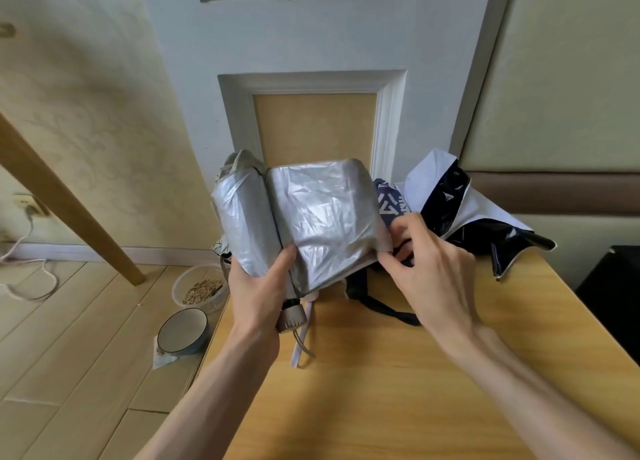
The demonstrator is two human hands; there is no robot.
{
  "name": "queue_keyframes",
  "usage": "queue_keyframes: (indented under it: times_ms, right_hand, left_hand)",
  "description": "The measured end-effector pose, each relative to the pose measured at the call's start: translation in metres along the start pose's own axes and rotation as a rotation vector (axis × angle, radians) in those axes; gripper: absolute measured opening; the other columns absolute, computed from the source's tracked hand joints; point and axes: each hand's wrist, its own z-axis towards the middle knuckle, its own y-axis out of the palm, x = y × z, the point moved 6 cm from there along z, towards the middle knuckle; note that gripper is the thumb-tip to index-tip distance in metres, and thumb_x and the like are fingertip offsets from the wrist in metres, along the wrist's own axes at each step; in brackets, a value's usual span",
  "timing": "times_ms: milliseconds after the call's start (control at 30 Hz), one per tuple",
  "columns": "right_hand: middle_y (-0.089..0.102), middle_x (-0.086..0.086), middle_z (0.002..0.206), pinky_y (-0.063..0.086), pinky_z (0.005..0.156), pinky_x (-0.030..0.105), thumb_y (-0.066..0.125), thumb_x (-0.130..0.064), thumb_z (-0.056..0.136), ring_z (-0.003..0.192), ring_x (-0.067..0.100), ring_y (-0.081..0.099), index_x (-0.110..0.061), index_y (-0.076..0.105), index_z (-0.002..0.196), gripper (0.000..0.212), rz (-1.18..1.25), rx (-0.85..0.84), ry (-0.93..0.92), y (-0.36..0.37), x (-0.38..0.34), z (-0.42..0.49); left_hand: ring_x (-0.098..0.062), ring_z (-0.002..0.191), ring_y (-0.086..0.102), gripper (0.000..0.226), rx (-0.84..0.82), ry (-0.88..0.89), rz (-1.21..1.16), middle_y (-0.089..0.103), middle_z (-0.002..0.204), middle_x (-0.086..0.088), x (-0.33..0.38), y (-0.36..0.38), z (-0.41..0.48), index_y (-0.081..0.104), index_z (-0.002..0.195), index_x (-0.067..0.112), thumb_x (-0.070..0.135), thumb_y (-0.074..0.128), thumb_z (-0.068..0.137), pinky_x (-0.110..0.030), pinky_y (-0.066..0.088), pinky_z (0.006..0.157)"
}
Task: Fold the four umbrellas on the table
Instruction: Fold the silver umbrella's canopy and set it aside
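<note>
**Loose flap could undo the roll**

The left hand grips the silver umbrella above the counter, thumb pinning the rolled pleats; if it eases, they may unwind; the right hand pinches the loose flap's edge in its fingers; that edge could slip or wrap crookedly.

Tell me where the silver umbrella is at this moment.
In the head view, the silver umbrella is at centre over the table, gripped by the left hand, its cloth pinched by the right hand.

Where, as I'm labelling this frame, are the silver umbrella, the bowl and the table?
silver umbrella (pixel 322 217): head view, on its crinkled canopy.
bowl (pixel 182 329): head view, on its pale inside.
table (pixel 381 390): head view, on its bare wooden top.
</note>
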Motion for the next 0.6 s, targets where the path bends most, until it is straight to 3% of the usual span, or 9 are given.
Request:
queue_keyframes:
  times_ms: [100,133,200,300,367,400,467,533,600]
  right_hand:
    - [0.075,-0.006,0.077,0.055,0.050,0.038,0.078,-0.027,0.096,0.061,0.017,0.069,-0.016,0.070,0.094,0.013,0.042,0.012,0.022,0.000,0.009,0.000]
    - [0.077,-0.004,0.081,0.057,0.054,0.040,0.077,-0.019,0.095,0.065,0.019,0.071,-0.015,0.072,0.098,0.007,0.078,0.015,0.038,0.001,0.011,-0.001]
    - [0.079,-0.002,0.095,0.064,0.068,0.041,0.071,-0.006,0.096,0.079,0.016,0.076,-0.013,0.072,0.114,0.019,0.237,-0.032,0.118,0.009,0.011,-0.005]
    - [0.076,-0.004,0.117,0.059,0.087,0.022,0.059,0.014,0.095,0.105,0.007,0.073,-0.019,0.067,0.125,0.046,0.794,-0.174,0.476,0.023,0.006,-0.005]
    - [0.075,0.003,0.120,0.057,0.090,0.027,0.047,0.021,0.088,0.114,0.016,0.071,-0.012,0.066,0.122,0.050,1.268,-0.315,0.830,0.036,0.006,-0.006]
    - [0.074,0.007,0.120,0.056,0.095,0.032,0.046,0.014,0.088,0.116,0.023,0.069,-0.004,0.065,0.118,0.041,1.439,-0.388,0.951,0.038,0.005,-0.006]
    - [0.075,0.011,0.118,0.055,0.101,0.041,0.058,-0.015,0.098,0.113,0.027,0.070,-0.002,0.068,0.114,0.023,1.486,-0.504,1.079,0.039,0.008,-0.006]
    - [0.079,0.008,0.114,0.057,0.098,0.039,0.073,-0.039,0.095,0.110,0.024,0.074,-0.010,0.076,0.116,0.036,1.363,-0.567,1.128,0.040,0.016,-0.010]
    - [0.081,0.007,0.110,0.057,0.095,0.035,0.077,-0.032,0.093,0.112,0.025,0.074,-0.011,0.079,0.115,0.030,1.257,-0.525,1.125,0.040,0.024,-0.009]
  left_hand:
    - [-0.016,0.094,0.077,0.050,0.037,0.016,-0.013,0.076,0.110,0.000,0.002,-0.001,0.001,0.060,0.131,0.024,0.021,0.085,0.087,-0.042,0.064,0.088]
    - [-0.018,0.096,0.076,0.051,0.053,0.019,-0.025,0.076,0.110,-0.001,0.002,-0.002,0.001,0.060,0.131,0.023,0.020,0.085,0.088,-0.045,0.063,0.092]
    - [-0.018,0.098,0.076,0.050,0.079,0.033,-0.047,0.076,0.109,0.000,0.003,-0.002,0.000,0.060,0.132,0.023,0.018,0.084,0.088,-0.044,0.062,0.094]
    - [-0.011,0.092,0.076,0.051,0.079,0.061,-0.036,0.075,0.109,0.003,0.005,-0.004,-0.002,0.060,0.132,0.024,0.017,0.084,0.088,-0.035,0.063,0.089]
    - [-0.008,0.089,0.076,0.049,0.057,0.067,0.000,0.075,0.108,0.004,0.006,-0.005,-0.001,0.060,0.129,0.026,0.018,0.084,0.087,-0.033,0.063,0.084]
    - [-0.007,0.087,0.076,0.048,0.043,0.070,0.020,0.075,0.108,0.004,0.007,-0.006,0.000,0.060,0.127,0.027,0.019,0.085,0.087,-0.032,0.063,0.079]
    - [-0.005,0.084,0.075,0.048,0.008,0.086,0.058,0.075,0.107,0.004,0.010,-0.005,0.000,0.060,0.125,0.029,0.019,0.086,0.085,-0.024,0.061,0.067]
    - [-0.005,0.086,0.074,0.054,-0.026,0.119,0.099,0.074,0.110,0.004,0.013,-0.002,-0.001,0.059,0.129,0.026,0.017,0.087,0.084,-0.019,0.059,0.063]
    - [-0.007,0.094,0.074,0.060,-0.051,0.155,0.147,0.073,0.114,0.004,0.016,0.000,-0.003,0.059,0.133,0.025,0.015,0.088,0.083,-0.023,0.062,0.071]
